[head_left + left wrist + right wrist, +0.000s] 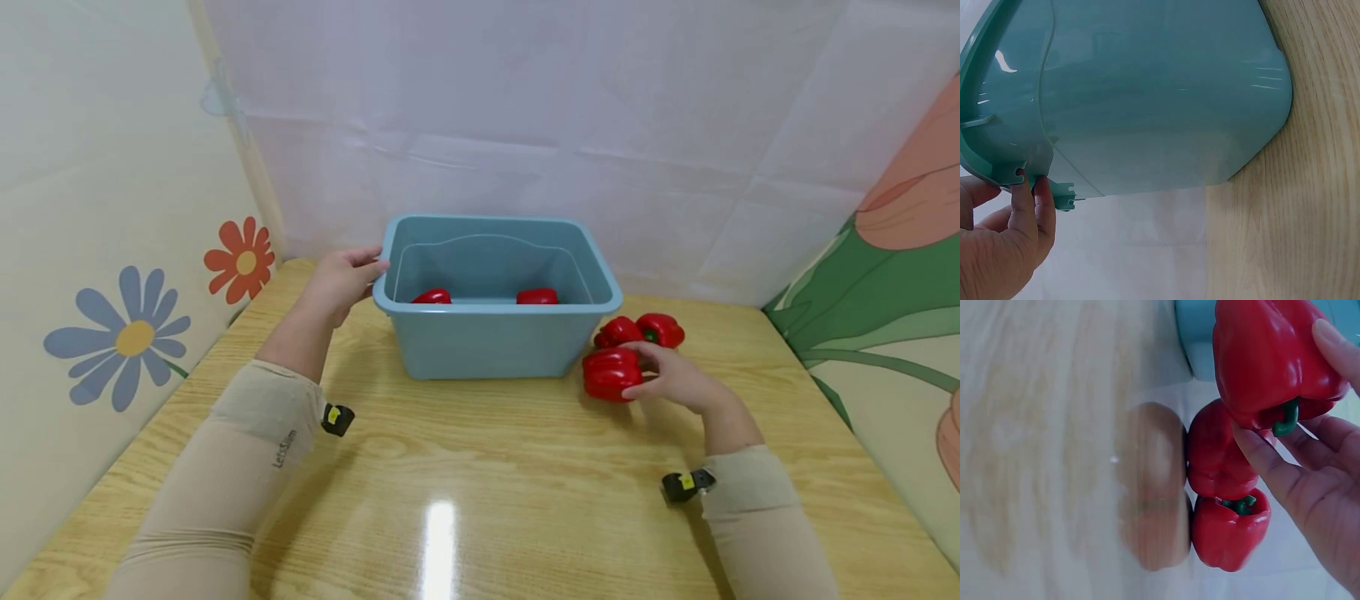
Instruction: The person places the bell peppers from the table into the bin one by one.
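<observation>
A blue-green plastic bin (495, 342) stands on the table with two red bell peppers, one at the left (432, 297) and another pepper (537, 297) further right, partly hidden by its front wall. My left hand (341, 282) grips the bin's left rim, thumb above and fingers curled under it in the left wrist view. Beside the bin's right end, my right hand (675, 379) holds a red bell pepper (1275, 356) between thumb and fingers, above the table, its green stem facing the palm. Two more bell peppers, a nearer one (1219, 450) and a farther one (1230, 531), lie behind it.
The wooden table (525, 467) reaches back to a white cloth wall (525, 108). Flower-printed cloth hangs at the left (112, 208) and right sides. A small black wrist camera (337, 419) sits on each sleeve.
</observation>
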Available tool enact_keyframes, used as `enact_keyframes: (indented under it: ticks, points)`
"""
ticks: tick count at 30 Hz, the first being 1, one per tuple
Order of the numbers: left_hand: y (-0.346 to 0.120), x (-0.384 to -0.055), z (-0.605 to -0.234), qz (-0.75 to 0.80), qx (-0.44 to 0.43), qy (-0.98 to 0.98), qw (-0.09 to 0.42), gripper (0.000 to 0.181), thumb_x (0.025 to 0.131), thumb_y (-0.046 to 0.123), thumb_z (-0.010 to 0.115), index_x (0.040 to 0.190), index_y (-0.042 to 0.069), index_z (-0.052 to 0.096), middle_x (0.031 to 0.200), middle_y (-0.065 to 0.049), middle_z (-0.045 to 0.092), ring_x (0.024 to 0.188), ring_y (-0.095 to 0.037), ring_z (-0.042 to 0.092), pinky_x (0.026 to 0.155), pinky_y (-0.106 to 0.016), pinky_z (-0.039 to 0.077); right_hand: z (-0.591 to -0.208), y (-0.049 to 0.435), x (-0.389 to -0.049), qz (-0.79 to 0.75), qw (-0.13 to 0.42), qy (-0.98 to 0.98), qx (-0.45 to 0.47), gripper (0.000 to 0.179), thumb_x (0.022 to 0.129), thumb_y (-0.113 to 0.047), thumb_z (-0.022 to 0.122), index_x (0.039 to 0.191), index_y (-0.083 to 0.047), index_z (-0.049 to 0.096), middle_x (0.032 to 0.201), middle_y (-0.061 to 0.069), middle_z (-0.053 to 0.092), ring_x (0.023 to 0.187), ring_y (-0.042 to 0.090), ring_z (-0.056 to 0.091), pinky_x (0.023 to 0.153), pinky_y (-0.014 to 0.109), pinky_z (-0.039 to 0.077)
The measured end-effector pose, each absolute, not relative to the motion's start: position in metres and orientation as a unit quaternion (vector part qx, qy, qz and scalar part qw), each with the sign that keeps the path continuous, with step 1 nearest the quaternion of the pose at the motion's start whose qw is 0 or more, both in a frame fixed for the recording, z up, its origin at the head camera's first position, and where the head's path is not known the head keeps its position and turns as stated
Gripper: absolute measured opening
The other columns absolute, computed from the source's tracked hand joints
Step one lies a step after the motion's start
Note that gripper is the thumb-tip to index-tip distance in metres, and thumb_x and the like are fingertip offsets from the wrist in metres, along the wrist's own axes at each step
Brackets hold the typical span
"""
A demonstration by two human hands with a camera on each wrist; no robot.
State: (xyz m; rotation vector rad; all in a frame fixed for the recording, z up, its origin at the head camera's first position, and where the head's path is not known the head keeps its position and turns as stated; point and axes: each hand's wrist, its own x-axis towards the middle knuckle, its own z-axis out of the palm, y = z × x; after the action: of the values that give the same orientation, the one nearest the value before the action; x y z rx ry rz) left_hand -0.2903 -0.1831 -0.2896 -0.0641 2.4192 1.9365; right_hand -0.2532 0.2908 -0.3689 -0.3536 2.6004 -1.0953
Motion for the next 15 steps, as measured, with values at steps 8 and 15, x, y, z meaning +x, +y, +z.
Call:
enact_keyframes:
  ticks: [8,15]
  points:
    - [-0.183,-0.29,-0.289,0.623,-0.02,0.781,0.022,0.044,0.095,0.013,0.05,0.137,0.008,0.042,0.135,-0.013,0.046,0.117,-0.022,0.048,0.098,-0.039,0.041,-0.36,0.298,-0.25,-0.398,0.141,0.897,-0.128,0.077,0.072,-0.033,0.077,0.135,-0.014,0.036,0.13,0.017,0.043,0.117,0.037,0.038,0.087,0.047,0.047]
    - [-0.183,-0.291,-0.29,0.62,-0.021,0.784,0.023,0.045,0.094,0.015,0.051,0.138,0.009,0.042,0.134,-0.012,0.047,0.116,-0.022,0.048,0.098,-0.039,0.042,-0.348,0.307,-0.249,-0.396,0.122,0.9,-0.134,0.076,0.075,-0.033,0.075,0.136,-0.012,0.035,0.13,0.018,0.043,0.116,0.038,0.039,0.087,0.048,0.047]
